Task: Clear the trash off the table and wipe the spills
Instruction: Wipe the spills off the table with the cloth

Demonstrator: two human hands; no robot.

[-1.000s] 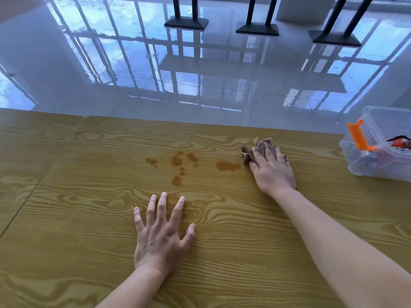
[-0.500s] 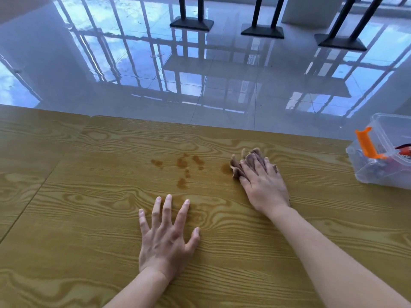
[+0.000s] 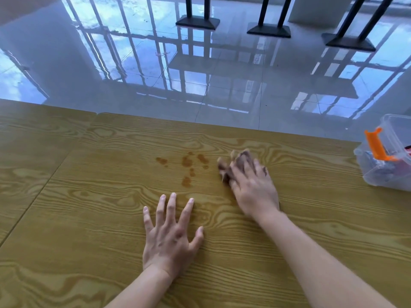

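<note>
Several small brown spill spots lie on the yellow wood-grain table, a little past its middle. My right hand presses flat on a crumpled brown cloth just right of the spots; the cloth bulges out past and between my straight fingers. My left hand rests flat on the table with fingers spread, nearer to me and just below the spots, holding nothing.
A clear plastic box with an orange latch stands at the table's right edge, with some items inside. A seam runs between two tabletops on the left. Beyond the far edge lies glossy tiled floor with black table bases.
My right hand has slid the cloth leftward over the large rightmost brown spot, which no longer shows. My left hand has stayed flat in place.
</note>
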